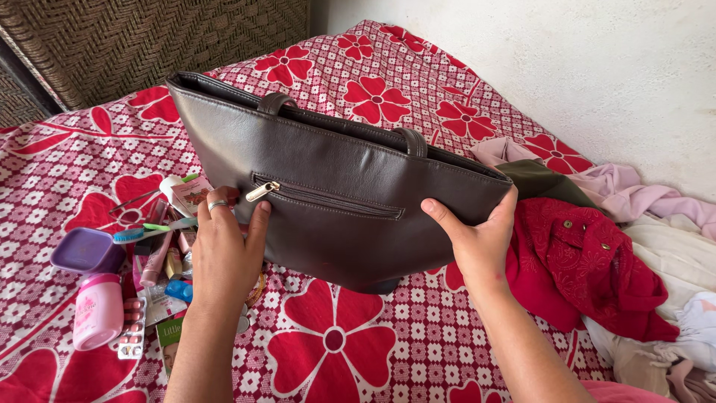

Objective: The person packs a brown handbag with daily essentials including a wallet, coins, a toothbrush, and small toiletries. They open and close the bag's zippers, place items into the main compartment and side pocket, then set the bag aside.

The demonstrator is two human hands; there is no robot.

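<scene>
A dark brown leather handbag [335, 186] stands upright on a red and white flowered bedsheet [335, 343]. It has two short handles on top and a zipped front pocket with a gold pull. My left hand [224, 254], with a ring on one finger, presses flat against the bag's lower left side. My right hand [477, 239] grips the bag's right edge, thumb on the front. Both hands hold the bag up.
Left of the bag lie several toiletries: a purple tub [86, 250], a pink bottle [97, 310], a toothbrush [149, 231], a tube [186, 192], a pill strip [133, 336]. A red garment [589, 261] and pale clothes [671, 254] pile at the right. A white wall stands behind.
</scene>
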